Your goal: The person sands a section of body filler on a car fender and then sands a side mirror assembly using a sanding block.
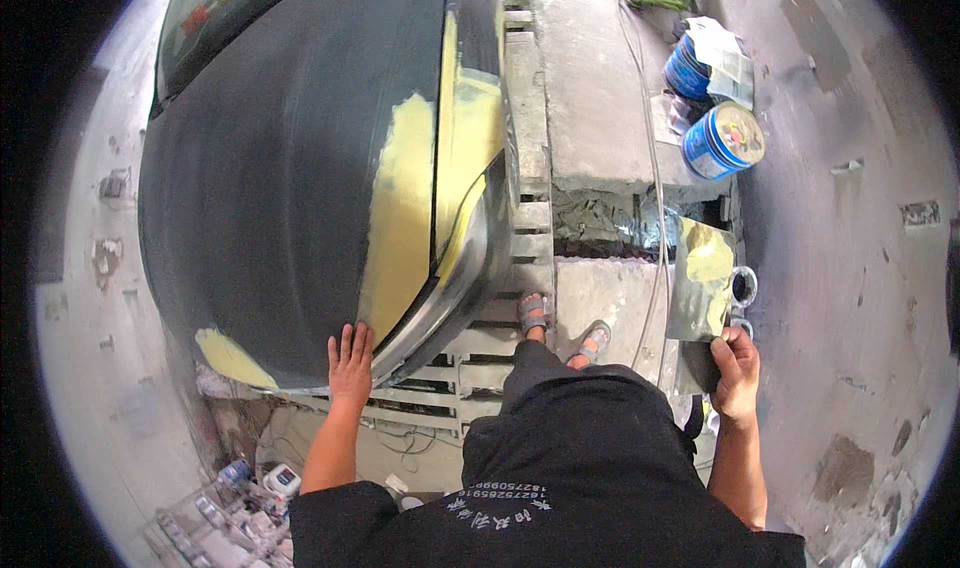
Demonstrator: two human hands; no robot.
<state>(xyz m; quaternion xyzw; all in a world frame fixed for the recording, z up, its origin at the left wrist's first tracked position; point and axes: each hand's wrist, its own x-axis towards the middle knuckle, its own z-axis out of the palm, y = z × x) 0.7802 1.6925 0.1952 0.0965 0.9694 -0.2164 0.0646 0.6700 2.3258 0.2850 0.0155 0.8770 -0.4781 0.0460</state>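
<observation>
My left hand (351, 365) lies palm down on the front edge of a dark car hood (285, 193), holding nothing. Its fingertips reach the lower end of a long yellow body-filler patch (401, 215). More filler covers the adjoining fender (471, 122) and the rim above the headlight area (459, 234). A smaller filler patch (234, 359) marks the hood's other front corner. At the right, my right hand (736, 373) grips the near edge of a flat plate (694, 309), apart from the car. Yellow filler (709, 257) is smeared across that plate.
Blue pails (721, 142) stand by the right wall, one with paper (724, 58) on it. A cable (651, 155) runs along the floor past a broken pit (607, 223). Slatted pallets (480, 377) lie beneath the car's front. A cluttered rack (217, 519) stands lower left.
</observation>
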